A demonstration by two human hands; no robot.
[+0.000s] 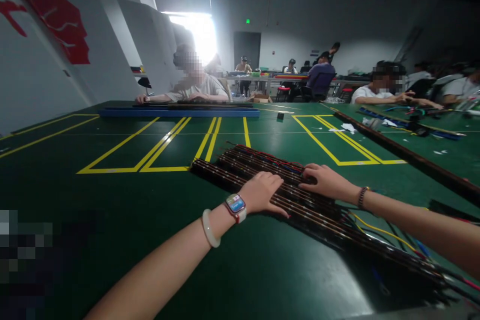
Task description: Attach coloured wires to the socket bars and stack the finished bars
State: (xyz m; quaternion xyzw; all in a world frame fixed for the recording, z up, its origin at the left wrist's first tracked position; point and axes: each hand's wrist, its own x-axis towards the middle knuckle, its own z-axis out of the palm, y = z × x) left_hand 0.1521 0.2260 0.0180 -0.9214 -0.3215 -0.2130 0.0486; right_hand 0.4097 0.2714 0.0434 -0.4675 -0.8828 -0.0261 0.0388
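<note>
Several long dark strips [322, 217] with copper-coloured lines and small pale dots lie side by side on the green table. My left hand [261, 191] rests flat across the nearer strips, fingers stretched and thumb spread towards me. A watch and a pale bangle are on that wrist. Just beyond it, my right hand [325, 181] is bent round one of the farther strips, thumb on the near side and fingers curled over the top; its fingertips are partly hidden. Thin red and blue wires [277, 161] run along the far strips beside the right hand.
Loose yellow, black and blue wires [390, 235] trail under my right forearm. A long brown bar [405, 152] lies diagonally at the right. Yellow tape lines [165, 169] mark the green table [150, 220]. Across it, a person sits behind a blue rail [180, 113]; another works at far right.
</note>
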